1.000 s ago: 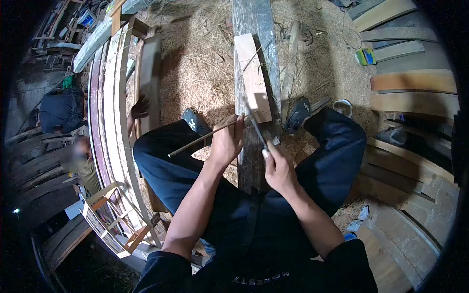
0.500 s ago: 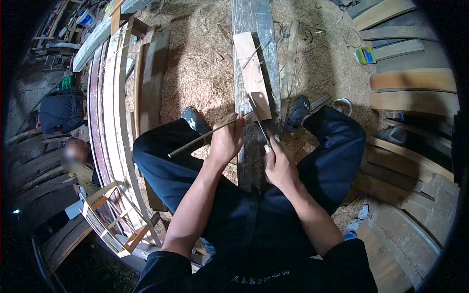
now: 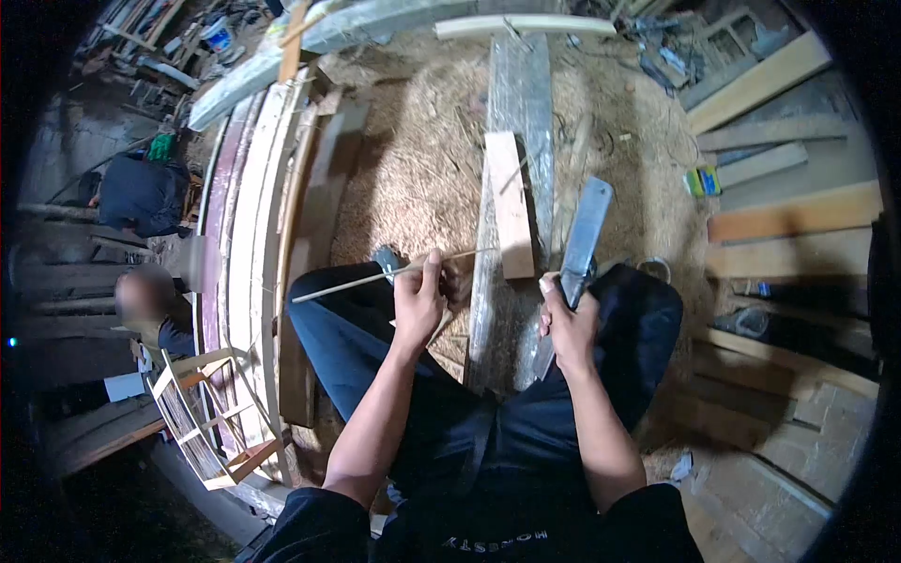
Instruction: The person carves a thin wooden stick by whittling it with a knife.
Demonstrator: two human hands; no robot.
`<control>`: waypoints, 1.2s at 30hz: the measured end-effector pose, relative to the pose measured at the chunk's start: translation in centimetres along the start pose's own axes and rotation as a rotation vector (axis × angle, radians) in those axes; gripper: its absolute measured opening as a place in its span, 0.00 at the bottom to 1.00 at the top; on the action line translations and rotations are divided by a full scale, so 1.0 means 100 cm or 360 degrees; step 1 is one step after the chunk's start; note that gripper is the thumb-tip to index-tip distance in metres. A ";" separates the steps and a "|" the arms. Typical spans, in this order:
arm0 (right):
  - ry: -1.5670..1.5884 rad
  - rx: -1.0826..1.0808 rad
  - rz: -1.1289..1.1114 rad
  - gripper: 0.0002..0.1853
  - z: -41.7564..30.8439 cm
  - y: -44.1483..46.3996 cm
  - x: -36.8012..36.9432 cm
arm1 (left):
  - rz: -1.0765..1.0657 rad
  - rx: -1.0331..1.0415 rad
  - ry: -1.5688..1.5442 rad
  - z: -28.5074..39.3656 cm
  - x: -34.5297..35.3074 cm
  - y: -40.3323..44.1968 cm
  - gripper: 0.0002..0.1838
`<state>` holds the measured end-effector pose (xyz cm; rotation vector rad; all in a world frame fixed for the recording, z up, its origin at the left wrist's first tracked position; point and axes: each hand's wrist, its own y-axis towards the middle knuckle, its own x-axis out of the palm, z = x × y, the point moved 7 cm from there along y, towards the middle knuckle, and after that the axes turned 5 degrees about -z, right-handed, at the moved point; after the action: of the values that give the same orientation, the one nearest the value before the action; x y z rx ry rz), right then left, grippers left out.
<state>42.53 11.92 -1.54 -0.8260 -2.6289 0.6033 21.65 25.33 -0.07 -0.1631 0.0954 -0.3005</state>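
In the head view my left hand (image 3: 419, 305) is closed round a thin wooden stick (image 3: 349, 283). One end of the stick points out to the left, and its other end reaches towards a pale wood block (image 3: 511, 220). My right hand (image 3: 569, 324) grips a broad-bladed knife (image 3: 587, 225) like a machete, its flat blade pointing up and away from me, to the right of the block and apart from the stick. The block lies on a long grey plank (image 3: 522, 84) between my legs. A short thin sliver (image 3: 512, 174) lies across the block.
Wood shavings (image 3: 404, 178) cover the ground. Long beams (image 3: 267, 235) run along the left, with a slatted wooden frame (image 3: 211, 418) beside them. Two people (image 3: 141, 197) are at the far left. Boards (image 3: 788, 211) lie at right, near a yellow-and-blue package (image 3: 701, 181).
The knife has moved from the stick's end to the right and turned its flat side into view. My view has shifted, so the plank and block appear lower and further right.
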 end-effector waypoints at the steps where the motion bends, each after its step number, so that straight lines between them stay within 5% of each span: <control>1: 0.0064 -0.0018 -0.0034 0.09 -0.008 0.002 0.006 | -0.0032 -0.0261 -0.0289 0.005 -0.002 -0.008 0.24; 12: 0.0273 -0.0219 -0.0676 0.17 -0.087 -0.044 0.125 | 0.0004 0.0043 -0.0724 0.087 -0.042 -0.062 0.24; 20: 0.0240 -0.0386 -0.0728 0.09 -0.110 -0.076 0.135 | -0.0031 0.0099 -0.0583 0.109 -0.055 -0.094 0.20; 23: 0.0253 -0.0483 -0.0662 0.12 -0.120 -0.078 0.124 | 0.0093 0.0183 -0.0927 0.115 -0.065 -0.101 0.16; 29: 0.0012 -0.0642 -0.0455 0.11 -0.126 -0.064 0.078 | 0.0363 0.0371 -0.1273 0.109 -0.114 -0.118 0.37; 32: -0.0058 -0.0599 -0.0494 0.10 -0.116 -0.055 0.065 | 0.0371 0.0184 -0.0890 0.087 -0.141 -0.113 0.31; 33: -0.0046 -0.0577 -0.0482 0.10 -0.114 -0.054 0.063 | 0.0352 0.0137 -0.0464 0.094 -0.142 -0.114 0.21; 36: -0.0095 -0.0534 -0.0498 0.10 -0.108 -0.050 0.064 | 0.0024 0.0105 0.0190 0.104 -0.138 -0.113 0.14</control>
<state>39.70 15.23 11.29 -0.4668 -2.8759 0.1066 6.52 20.37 13.04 -0.0792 0.2048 -0.2982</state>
